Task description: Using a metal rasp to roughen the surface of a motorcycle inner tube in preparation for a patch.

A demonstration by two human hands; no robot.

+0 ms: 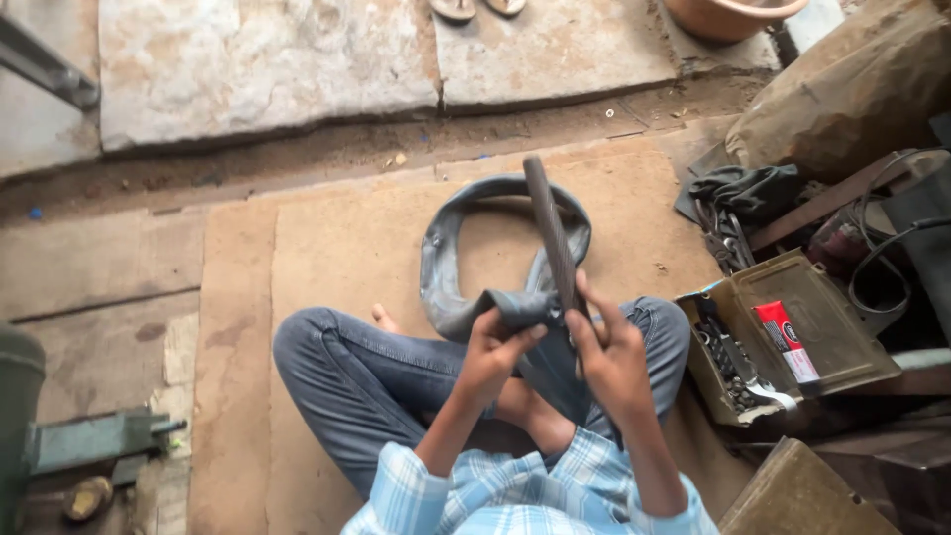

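While bare mat (327,248) lies open to the front and left, a toolbox (842,347) crowds its right edge; a cross-legged person's left hand (490,352) pinches a fold of a limp grey inner tube (441,267), looped over the knees onto the mat's middle, the right hand (614,357) wrapped round a dark ridged rod (550,233), its lower end hidden

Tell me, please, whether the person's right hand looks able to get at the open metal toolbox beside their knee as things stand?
Probably yes, but not freely: the right hand is gripping a long file against the rubber inner tube. The toolbox sits open just beyond the right knee with nothing between.
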